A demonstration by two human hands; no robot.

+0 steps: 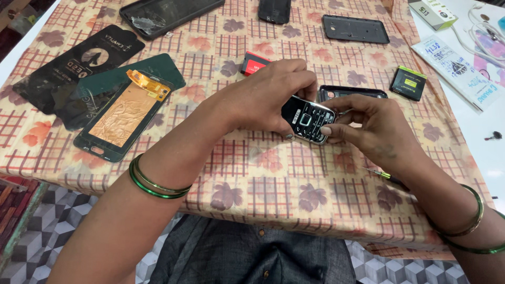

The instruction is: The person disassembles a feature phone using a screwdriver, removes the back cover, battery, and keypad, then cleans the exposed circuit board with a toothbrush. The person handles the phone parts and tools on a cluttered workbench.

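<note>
Above the checked tablecloth (273,184), two hands grip a small black keypad phone (308,119).

At the middle of the view the left hand (265,100) clasps the phone's top end from ten o'clock, fingers curled over its upper edge, while the right hand (376,129) pinches its lower end from four o'clock, thumb pressed near the keys. The phone is lifted just off the cloth, screen and keypad facing up. Just behind it, at one o'clock, lies a dark phone shell (351,92); a red-and-black battery (255,63) sits at eleven o'clock, and a green-labelled battery (408,83) lies farther off at two o'clock. Well apart at nine o'clock rests a display panel with copper backing (123,115). A thin screwdriver (384,174) lies on the cloth under the right wrist, at five o'clock.
</note>
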